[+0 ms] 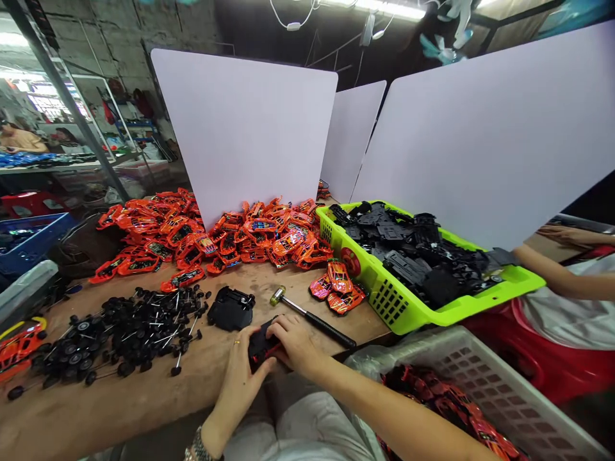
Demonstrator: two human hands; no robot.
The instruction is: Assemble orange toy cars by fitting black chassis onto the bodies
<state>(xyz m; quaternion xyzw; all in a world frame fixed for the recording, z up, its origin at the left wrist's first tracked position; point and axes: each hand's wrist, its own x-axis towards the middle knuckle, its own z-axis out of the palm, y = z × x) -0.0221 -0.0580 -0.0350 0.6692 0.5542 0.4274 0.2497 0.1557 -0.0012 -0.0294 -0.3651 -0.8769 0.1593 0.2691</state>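
My left hand point(243, 378) and my right hand point(294, 342) both grip a small toy car point(261, 349), black underneath with some red showing; much of it is hidden by my fingers. Just beyond them, a black plastic car chassis point(231, 308) lies on the wooden workbench point(144, 422). A heap of black wheels on metal axles point(120, 336) lies to the left. Near my right hand rests a hammer point(307, 317) with a brass-coloured head and black handle. Many orange car shells point(269, 240) are piled farther back.
A lime-green basket point(384, 288) of black chassis stands on the bench's right side, and a white crate point(485, 384) of red-orange cars sits low at right. White partition boards point(245, 128) rise behind. A co-worker's arm point(562, 272) shows beyond the right partition.
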